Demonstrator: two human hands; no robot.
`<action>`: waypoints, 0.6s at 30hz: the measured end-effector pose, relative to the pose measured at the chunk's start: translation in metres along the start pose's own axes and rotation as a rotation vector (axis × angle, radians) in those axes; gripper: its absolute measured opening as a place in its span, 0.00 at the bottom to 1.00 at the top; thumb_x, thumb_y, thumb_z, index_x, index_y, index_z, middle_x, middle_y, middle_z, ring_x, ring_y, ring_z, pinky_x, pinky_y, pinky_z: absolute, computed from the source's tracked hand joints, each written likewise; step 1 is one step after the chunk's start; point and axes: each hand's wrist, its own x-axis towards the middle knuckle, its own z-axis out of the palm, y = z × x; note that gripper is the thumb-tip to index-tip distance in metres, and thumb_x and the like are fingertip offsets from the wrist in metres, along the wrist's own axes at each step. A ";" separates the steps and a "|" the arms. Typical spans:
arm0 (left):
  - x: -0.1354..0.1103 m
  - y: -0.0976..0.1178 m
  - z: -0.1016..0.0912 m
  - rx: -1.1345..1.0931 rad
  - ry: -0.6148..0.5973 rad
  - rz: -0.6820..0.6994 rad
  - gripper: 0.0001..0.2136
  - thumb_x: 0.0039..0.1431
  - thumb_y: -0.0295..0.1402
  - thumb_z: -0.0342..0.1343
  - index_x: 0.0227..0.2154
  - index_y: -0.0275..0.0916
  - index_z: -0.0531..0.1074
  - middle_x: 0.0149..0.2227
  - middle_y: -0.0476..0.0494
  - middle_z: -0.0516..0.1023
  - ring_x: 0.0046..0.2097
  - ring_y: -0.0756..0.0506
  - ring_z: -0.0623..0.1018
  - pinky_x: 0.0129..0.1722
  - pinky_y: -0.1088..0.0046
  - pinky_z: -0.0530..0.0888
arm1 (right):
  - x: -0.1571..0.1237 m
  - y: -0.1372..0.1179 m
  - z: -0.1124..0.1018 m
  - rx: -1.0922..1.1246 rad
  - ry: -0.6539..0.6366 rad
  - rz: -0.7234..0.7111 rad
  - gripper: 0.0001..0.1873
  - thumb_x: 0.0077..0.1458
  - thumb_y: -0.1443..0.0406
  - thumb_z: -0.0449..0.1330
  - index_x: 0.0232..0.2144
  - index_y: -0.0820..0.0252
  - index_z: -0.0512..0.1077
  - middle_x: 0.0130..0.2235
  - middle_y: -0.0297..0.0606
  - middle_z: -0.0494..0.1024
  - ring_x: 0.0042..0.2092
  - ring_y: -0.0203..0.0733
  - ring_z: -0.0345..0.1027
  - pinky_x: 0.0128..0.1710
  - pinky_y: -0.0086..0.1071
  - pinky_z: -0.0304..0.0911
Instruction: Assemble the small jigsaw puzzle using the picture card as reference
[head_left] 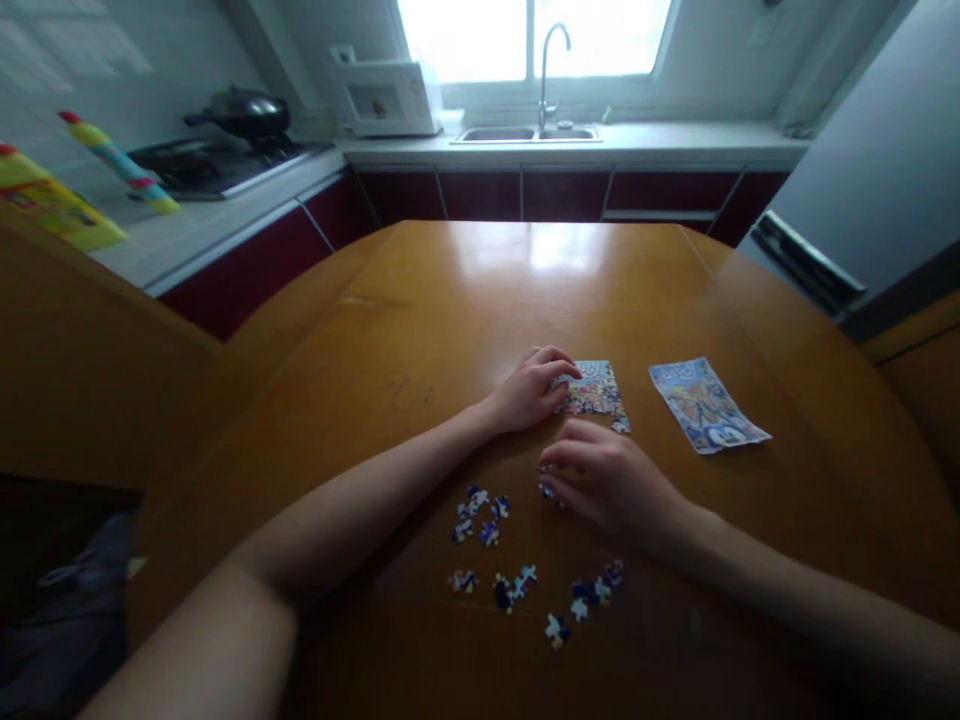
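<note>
A partly joined jigsaw puzzle (600, 390) lies on the wooden table, its lower edge uneven. My left hand (534, 388) rests on its left side, fingers spread over the pieces and hiding that edge. Just below the puzzle, my right hand (604, 475) is closed in a pinch, with a small puzzle piece (546, 469) at its fingertips. More pieces lie under and beside those fingers, partly hidden. Nearer to me are several loose puzzle pieces (489, 532) in small groups, blue, white and yellowish. Right of the puzzle lies a printed picture sheet (705, 405) with curled corners.
The round-ended wooden table (337, 350) fills the foreground. Beyond it are a sink (499, 134) with a tap, a white microwave (390, 98), and a stove with a black wok (247, 112). Yellow containers (52, 205) stand at left; a fridge (862, 170) is at right.
</note>
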 end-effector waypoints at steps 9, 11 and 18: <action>0.000 0.000 0.001 -0.005 0.003 0.009 0.10 0.60 0.23 0.55 0.41 0.41 0.76 0.46 0.43 0.74 0.51 0.43 0.71 0.56 0.59 0.70 | 0.031 -0.030 0.066 -0.241 -0.272 -0.166 0.08 0.62 0.66 0.59 0.30 0.60 0.75 0.35 0.38 0.72 0.36 0.40 0.62 0.33 0.32 0.54; 0.000 0.000 0.002 0.003 0.008 0.016 0.10 0.60 0.23 0.55 0.40 0.40 0.76 0.46 0.43 0.74 0.50 0.43 0.71 0.56 0.59 0.70 | 0.034 -0.030 0.070 -0.269 -0.283 -0.163 0.08 0.62 0.66 0.58 0.30 0.61 0.74 0.36 0.39 0.73 0.37 0.41 0.63 0.34 0.32 0.55; 0.000 0.001 0.002 0.006 0.007 0.015 0.09 0.60 0.23 0.55 0.41 0.39 0.76 0.46 0.42 0.74 0.50 0.43 0.71 0.56 0.60 0.70 | 0.038 -0.036 0.075 -0.284 -0.315 -0.161 0.05 0.57 0.72 0.56 0.35 0.63 0.72 0.39 0.43 0.73 0.40 0.44 0.63 0.37 0.33 0.59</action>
